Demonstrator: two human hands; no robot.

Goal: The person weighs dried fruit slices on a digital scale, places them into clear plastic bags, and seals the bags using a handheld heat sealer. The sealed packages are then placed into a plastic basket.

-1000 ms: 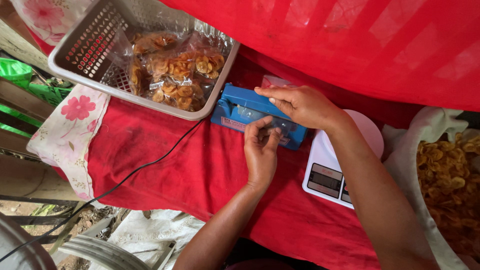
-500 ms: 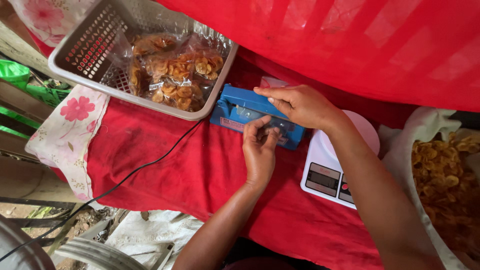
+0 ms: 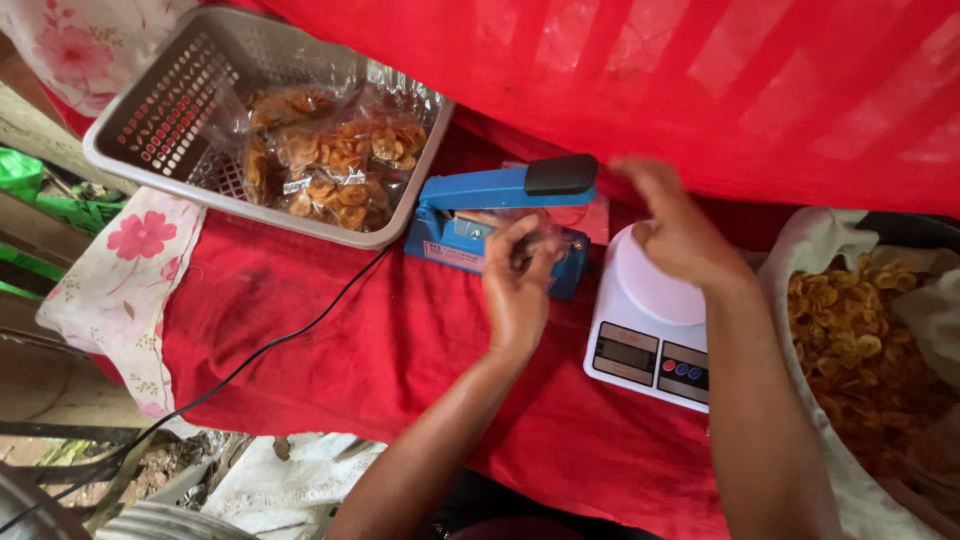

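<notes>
A blue impulse sealer point(image 3: 470, 235) with a black handle point(image 3: 560, 173) stands on the red cloth point(image 3: 330, 350), its arm lifted. My left hand point(image 3: 517, 290) pinches a clear plastic bag point(image 3: 550, 228) lying across the sealer's bar. The bag's contents are hidden by my fingers. My right hand point(image 3: 680, 232) hovers, blurred, to the right of the sealer's handle, above the round plate of a white kitchen scale point(image 3: 640, 350). It holds nothing and its fingers are loosely apart.
A grey plastic basket point(image 3: 150, 125) at the back left holds several sealed bags of yellow chips point(image 3: 335, 165). A white sack of loose chips point(image 3: 860, 330) is at the right. A black cable point(image 3: 280, 340) runs from the sealer off the table's left front. Red netting point(image 3: 700, 80) hangs behind.
My right hand has come off the sealer's handle and moved right over the scale. The sealer's arm, pressed down before, now stands lifted. My left hand stays at the bag.
</notes>
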